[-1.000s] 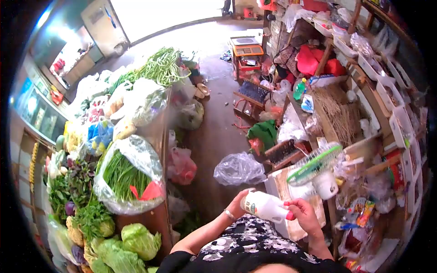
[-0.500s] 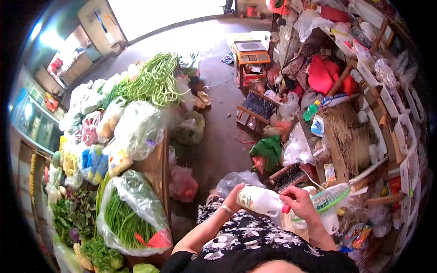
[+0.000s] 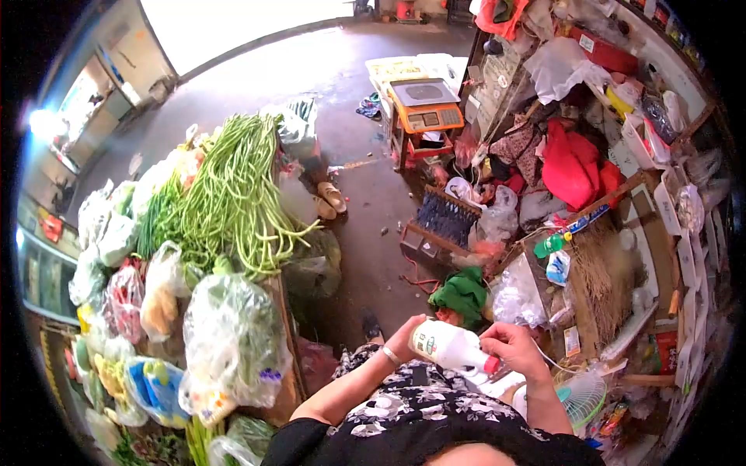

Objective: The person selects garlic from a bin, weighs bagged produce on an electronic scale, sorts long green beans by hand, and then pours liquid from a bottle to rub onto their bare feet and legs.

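Observation:
A white plastic bottle (image 3: 454, 347) with a red cap and a printed label lies tilted across my front, its cap end pointing to the right and slightly down. My left hand (image 3: 406, 340) is wrapped around the base end. Beside the neck, the fingers of my right hand (image 3: 514, 349) are drawn together against the bottle, just above the red cap (image 3: 491, 364). The exact contact of those fingertips is partly hidden. Below the hands is my black and white patterned clothing (image 3: 388, 400).
At left, a vegetable stand holds long green beans (image 3: 241, 186) and bagged produce (image 3: 237, 342). An orange scale (image 3: 426, 105) stands ahead. To the right are a green bottle (image 3: 550, 245), a red cloth (image 3: 571, 167), a green-rimmed fan (image 3: 584, 398) and cluttered shelves. Sandals (image 3: 332, 197) lie on the floor.
The view has shifted forward, so the stand and scale appear lower and larger. Both hands still hold the bottle in nearly the same pose. A foot now shows below.

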Demonstrator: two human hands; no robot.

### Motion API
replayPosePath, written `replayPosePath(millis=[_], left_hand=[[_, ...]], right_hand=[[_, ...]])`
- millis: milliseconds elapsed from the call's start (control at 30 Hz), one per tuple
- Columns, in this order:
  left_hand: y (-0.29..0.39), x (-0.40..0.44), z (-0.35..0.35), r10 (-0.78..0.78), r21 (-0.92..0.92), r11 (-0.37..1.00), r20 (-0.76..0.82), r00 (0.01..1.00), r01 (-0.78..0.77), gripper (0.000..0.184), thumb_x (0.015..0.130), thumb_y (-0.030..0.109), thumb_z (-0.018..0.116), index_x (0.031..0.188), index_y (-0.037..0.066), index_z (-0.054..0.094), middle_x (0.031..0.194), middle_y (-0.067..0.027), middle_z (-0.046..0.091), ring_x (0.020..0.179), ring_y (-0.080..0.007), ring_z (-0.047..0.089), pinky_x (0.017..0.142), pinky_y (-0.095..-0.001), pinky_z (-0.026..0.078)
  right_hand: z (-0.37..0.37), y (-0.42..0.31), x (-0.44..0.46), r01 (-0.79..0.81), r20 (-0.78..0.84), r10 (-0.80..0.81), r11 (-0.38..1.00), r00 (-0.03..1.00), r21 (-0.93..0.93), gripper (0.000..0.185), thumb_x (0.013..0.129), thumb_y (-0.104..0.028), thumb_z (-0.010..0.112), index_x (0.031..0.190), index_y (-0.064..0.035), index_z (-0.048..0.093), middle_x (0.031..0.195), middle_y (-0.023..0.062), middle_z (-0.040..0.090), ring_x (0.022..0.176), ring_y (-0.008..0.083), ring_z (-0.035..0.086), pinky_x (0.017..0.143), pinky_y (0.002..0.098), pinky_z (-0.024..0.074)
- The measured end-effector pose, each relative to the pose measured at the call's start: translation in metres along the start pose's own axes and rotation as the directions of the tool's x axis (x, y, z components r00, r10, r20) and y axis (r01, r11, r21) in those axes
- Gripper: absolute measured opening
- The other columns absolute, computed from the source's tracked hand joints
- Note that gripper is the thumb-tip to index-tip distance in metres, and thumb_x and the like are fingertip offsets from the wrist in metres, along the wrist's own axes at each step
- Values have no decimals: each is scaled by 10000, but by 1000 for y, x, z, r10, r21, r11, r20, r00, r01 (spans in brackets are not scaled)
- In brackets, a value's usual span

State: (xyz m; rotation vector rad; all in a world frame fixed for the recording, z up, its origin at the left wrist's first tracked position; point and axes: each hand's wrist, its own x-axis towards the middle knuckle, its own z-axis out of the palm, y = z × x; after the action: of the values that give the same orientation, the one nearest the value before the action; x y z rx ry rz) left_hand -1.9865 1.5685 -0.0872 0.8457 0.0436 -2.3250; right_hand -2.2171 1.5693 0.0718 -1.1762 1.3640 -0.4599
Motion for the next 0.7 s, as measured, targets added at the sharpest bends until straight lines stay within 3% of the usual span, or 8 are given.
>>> replayPosePath(millis=[100,200,300,433,533,567,633,700], left_hand=[[44,10,-7,-67,-120,990,72,995,75,432,913,460,489,1119,95,592,1018,-87,669,914,-251,652,794,-456,517],[77,10,-1,-8,-10,1000,46,999,8,429,915,452,487,1121,93,596,1012,-82,672,917,-253,654,781,-458,523],[101,21,13,73,-57,996,104,992,-67,442,919,444,477,1153,85,583,1052,-88,664,935,-260,651,780,-463,528],[132,50,5,86,-65,994,-37,996,-88,462,891,460,461,1142,90,578,1036,-101,664,906,-266,656,779,-445,544],[162,75,3,71,-28,997,-22,997,-71,592,919,521,374,1274,68,511,1144,-118,632,1001,-278,636,788,-435,534],[175,84,1,50,-99,995,171,984,-33,585,916,520,385,1257,64,519,1122,-114,643,976,-283,644,773,-434,538],[191,108,10,143,-71,986,-107,984,-151,572,910,522,403,1221,63,542,1109,-112,650,961,-287,648,753,-430,543],[205,127,11,158,-125,975,-196,968,-184,551,905,516,417,1182,63,566,1115,-114,649,980,-288,641,789,-444,530]], right_hand=[[12,-28,30,-3,-82,-7,993,997,-120,107,820,-99,649,860,0,642,773,46,625,665,112,600,622,255,479],[13,-42,60,155,-178,-194,965,965,-212,106,739,-56,694,823,-7,652,804,74,579,720,161,591,659,293,471],[6,-46,94,136,-216,-160,983,963,-124,156,730,-40,699,878,-26,653,829,61,591,749,158,606,687,282,490],[-14,-66,138,-16,-106,3,992,994,-125,160,788,-110,689,910,-15,645,784,53,652,711,112,600,667,261,474],[-32,-77,185,152,-78,-167,974,983,-170,122,789,-89,673,861,4,639,771,69,632,709,140,599,657,281,463],[-40,-83,203,233,-53,-248,951,967,-203,118,778,-73,673,854,8,634,777,77,615,721,156,597,661,287,463],[-64,-92,245,283,5,-287,943,958,-177,98,757,-32,661,834,15,622,792,86,581,746,182,589,672,294,460],[-84,-95,274,402,27,-404,900,915,-169,74,751,30,626,814,-8,625,830,33,569,767,111,556,675,239,441]])
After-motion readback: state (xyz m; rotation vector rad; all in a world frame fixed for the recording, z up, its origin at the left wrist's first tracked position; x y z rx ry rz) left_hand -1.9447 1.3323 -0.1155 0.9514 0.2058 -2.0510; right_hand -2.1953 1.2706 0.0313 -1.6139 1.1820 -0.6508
